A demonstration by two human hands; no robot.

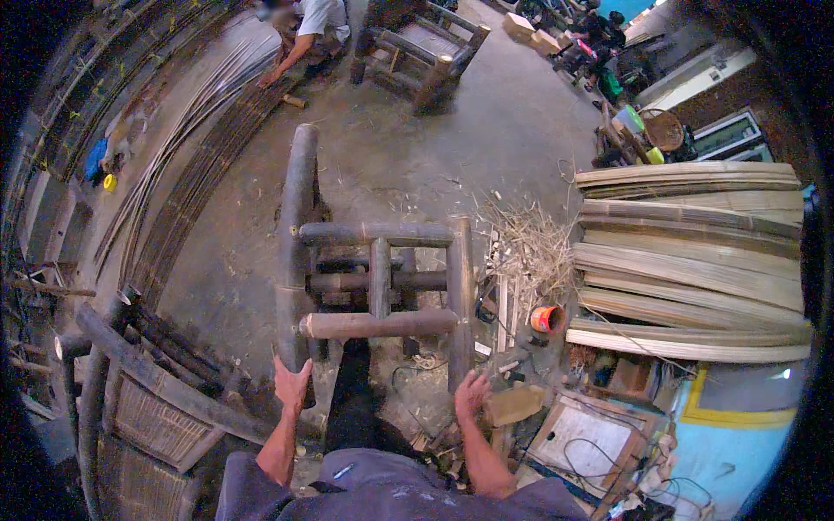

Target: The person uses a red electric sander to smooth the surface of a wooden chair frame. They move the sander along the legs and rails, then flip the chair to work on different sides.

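Observation:
A bamboo chair frame [382, 325] of thick dark poles stands right in front of me, with a long pole on its left side and a shorter one on its right. My left hand [294, 384] is wrapped round the near lower end of the left pole, the thumb lying apart on it. At the near end of the right pole my right hand [472, 395] has its fingers curled against the bamboo. Crossbars and a short upright join the two side poles. The frame's lower parts are partly hidden beneath these bars.
Split bamboo bundles [686, 260] lie stacked at right, beside shavings [534, 252] and an orange tin [546, 319]. Another bamboo frame [421, 52] stands at the back. A co-worker [317, 30] crouches by long bamboo strips [200, 156]. A bamboo seat [165, 417] is near left.

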